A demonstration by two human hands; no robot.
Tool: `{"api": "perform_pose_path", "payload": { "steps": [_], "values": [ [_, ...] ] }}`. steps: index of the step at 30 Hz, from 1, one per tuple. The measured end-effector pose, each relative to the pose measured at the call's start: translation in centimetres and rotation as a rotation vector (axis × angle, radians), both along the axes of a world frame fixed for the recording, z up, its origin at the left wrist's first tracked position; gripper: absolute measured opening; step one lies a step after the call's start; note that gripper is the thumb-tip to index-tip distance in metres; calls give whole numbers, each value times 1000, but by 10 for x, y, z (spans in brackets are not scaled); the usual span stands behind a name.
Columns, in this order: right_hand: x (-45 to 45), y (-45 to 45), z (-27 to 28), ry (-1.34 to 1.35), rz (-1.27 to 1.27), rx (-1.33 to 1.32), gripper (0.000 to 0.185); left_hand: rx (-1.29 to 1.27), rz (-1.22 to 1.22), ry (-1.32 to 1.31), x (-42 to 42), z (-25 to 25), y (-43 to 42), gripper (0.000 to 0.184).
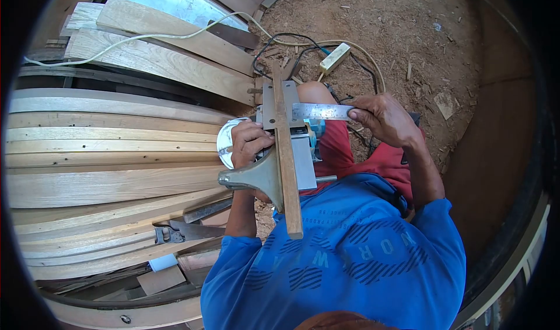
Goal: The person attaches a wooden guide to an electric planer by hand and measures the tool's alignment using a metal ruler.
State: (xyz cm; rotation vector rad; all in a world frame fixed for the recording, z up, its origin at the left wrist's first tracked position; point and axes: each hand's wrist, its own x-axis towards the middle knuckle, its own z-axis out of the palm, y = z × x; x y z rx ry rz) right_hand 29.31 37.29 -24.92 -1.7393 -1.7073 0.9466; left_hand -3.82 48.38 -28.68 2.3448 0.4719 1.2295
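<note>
An upturned electric planer [304, 162] sits at my lap, metal sole plates facing up and a teal body partly visible beneath. A narrow wooden strip [282, 120] lies lengthwise over the plates, its near end reaching over my shirt. My left hand [249, 142] has its fingers curled at the planer's left side, close against the strip; its thumb is hidden. Just below that hand is a flared grey-green part [259, 177]. Pinched in my right hand [384, 119] is a steel ruler [319, 111], lying flat across the plate with its far end near the strip's right edge.
Long planks [111, 187] are stacked at the left, with a handsaw [184, 232] on them. A white power strip [335, 59] and a pale cable [373, 67] lie on the shaving-covered ground [420, 27]. A white round object [226, 142] is beside my left hand.
</note>
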Motion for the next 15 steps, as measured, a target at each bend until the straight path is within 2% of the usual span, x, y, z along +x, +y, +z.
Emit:
{"api": "perform_pose_path", "payload": {
  "steps": [7, 10, 15],
  "values": [
    [1, -8, 3, 67, -38, 63, 29, 34, 33, 114, -1, 2, 2, 49],
    [5, -8, 9, 8, -47, -73, 30, 8, -47, 69, -4, -2, 8, 50],
    [5, -14, 8, 96, -94, -50, 31, -32, -51, -1, 4, 3, 2, 46]
  ]
}}
